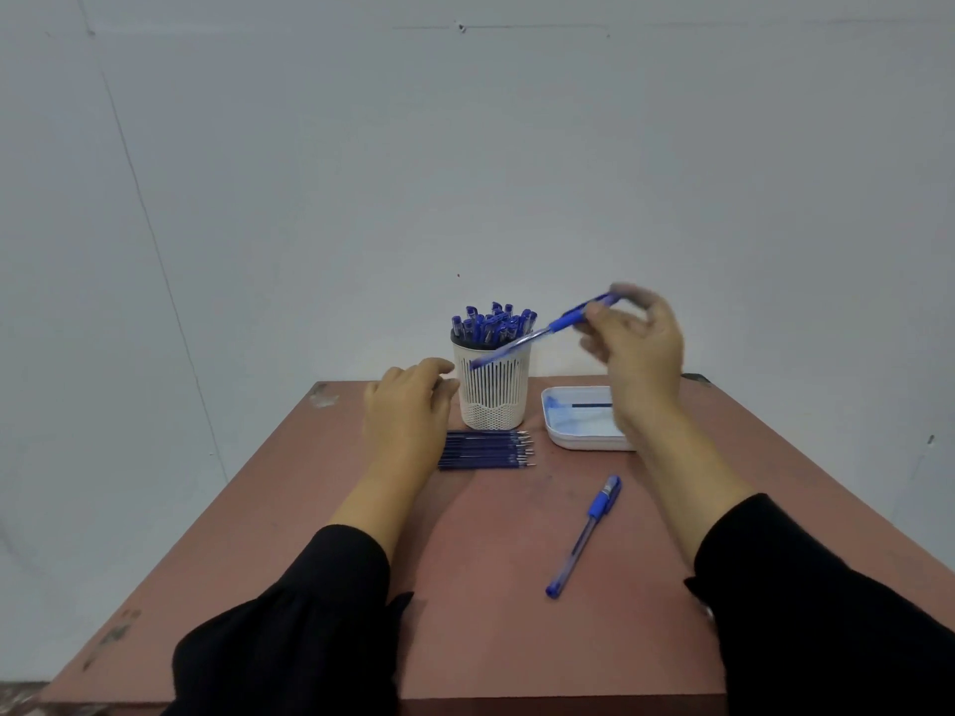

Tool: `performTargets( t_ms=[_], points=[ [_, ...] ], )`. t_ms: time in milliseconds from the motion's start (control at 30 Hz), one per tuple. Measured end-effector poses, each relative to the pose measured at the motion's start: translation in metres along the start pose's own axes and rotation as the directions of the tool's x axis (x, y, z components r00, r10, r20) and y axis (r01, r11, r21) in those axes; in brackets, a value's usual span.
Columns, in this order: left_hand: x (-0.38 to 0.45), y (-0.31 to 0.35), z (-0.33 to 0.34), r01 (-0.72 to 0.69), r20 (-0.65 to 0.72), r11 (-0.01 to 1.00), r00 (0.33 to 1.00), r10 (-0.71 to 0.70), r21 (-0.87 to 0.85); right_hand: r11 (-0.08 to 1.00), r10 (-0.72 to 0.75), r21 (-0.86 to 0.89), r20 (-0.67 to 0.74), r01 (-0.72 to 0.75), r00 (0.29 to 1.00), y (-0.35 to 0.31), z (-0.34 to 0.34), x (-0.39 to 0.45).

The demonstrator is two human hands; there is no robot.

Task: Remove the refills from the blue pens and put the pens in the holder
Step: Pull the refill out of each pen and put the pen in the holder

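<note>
While the right hand (pixel 638 348) is raised above the desk (pixel 496 612), its thumb and fingertips pinch a blue pen (pixel 542 332) by the upper end, so that the pen slants down and to the left, its lower tip lying in front of the upper wall of the white slotted pen holder (pixel 493 392); motion blur softens the fingers, so the exact grip cannot be told. Between the two hands stands that holder, crowded with upright blue pens (pixel 493 323) whose caps rise above its rim. Just left of the holder the left hand (pixel 408 405) hovers low with relaxed, loosely curved fingers, gripping nothing, its fingertips near the holder's side. Below the holder, beside the left wrist, a row of dark blue refills (pixel 486 449) lies side by side on the desk, tips pointing toward the right hand's side. Under the right wrist sits a shallow white tray (pixel 579 439) stained with blue ink, partly hidden by the forearm, with one dark refill (pixel 591 405) lying across it. Nearer the person, between the two forearms and closer to the right one, another capped blue pen (pixel 584 537) lies diagonally on the desk. Black sleeves (pixel 310 612) cover both forearms.
</note>
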State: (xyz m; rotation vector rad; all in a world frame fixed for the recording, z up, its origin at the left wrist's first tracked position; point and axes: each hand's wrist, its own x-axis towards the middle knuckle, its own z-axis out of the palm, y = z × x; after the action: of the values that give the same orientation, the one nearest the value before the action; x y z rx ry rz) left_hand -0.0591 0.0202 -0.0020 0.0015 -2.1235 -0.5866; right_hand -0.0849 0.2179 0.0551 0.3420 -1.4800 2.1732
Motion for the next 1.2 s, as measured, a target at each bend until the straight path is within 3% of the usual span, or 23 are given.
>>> performTargets(
  t_ms=[133, 267, 467, 633, 800, 933, 1067, 1133, 1200],
  points=[
    [0.01, 0.006, 0.013, 0.263, 0.088, 0.947, 0.964, -0.25, -0.186, 0.969, -0.229, -0.122, -0.107, 0.215, 0.968, -0.021, 0.013, 0.032],
    [0.021, 0.017, 0.039, 0.347, 0.224, 0.909, 0.928, -0.298, -0.23, 0.9, -0.308, -0.315, 0.026, 0.301, 0.951, -0.027, 0.04, 0.06],
    [0.027, 0.011, 0.058, 0.347, 0.247, 0.909, 0.925, -0.29, -0.23, 0.755, -0.101, -0.588, 0.333, 0.29, 0.937, -0.005, 0.067, 0.077],
    [0.027, 0.009, 0.057, 0.318, 0.214, 0.92, 0.939, -0.271, -0.23, 0.536, 0.024, -0.752, 0.468, 0.384, 0.884, 0.014, 0.07, 0.073],
    [0.026, 0.008, 0.057, 0.32, 0.221, 0.915, 0.937, -0.269, -0.245, 0.301, 0.06, -0.847, 0.476, 0.438, 0.878, 0.023, 0.063, 0.068],
    [0.024, 0.011, 0.048, 0.32, 0.256, 0.916, 0.932, -0.258, -0.241, 0.339, 0.039, -0.826, 0.491, 0.451, 0.87, 0.02, 0.051, 0.06],
    [0.017, 0.021, 0.032, 0.381, 0.252, 0.922, 0.901, -0.354, -0.069, 0.546, -0.099, -0.74, 0.408, 0.392, 0.908, 0.017, 0.016, 0.042],
    [0.013, 0.028, 0.024, 0.419, 0.223, 0.903, 0.892, -0.392, -0.091, 0.584, -0.095, -0.737, 0.354, 0.34, 0.931, 0.021, -0.006, 0.033],
    [0.006, 0.04, 0.016, 0.378, 0.276, 0.912, 0.904, -0.327, -0.157, 0.594, -0.047, -0.756, 0.309, 0.275, 0.95, 0.028, -0.025, 0.024]
  ],
)
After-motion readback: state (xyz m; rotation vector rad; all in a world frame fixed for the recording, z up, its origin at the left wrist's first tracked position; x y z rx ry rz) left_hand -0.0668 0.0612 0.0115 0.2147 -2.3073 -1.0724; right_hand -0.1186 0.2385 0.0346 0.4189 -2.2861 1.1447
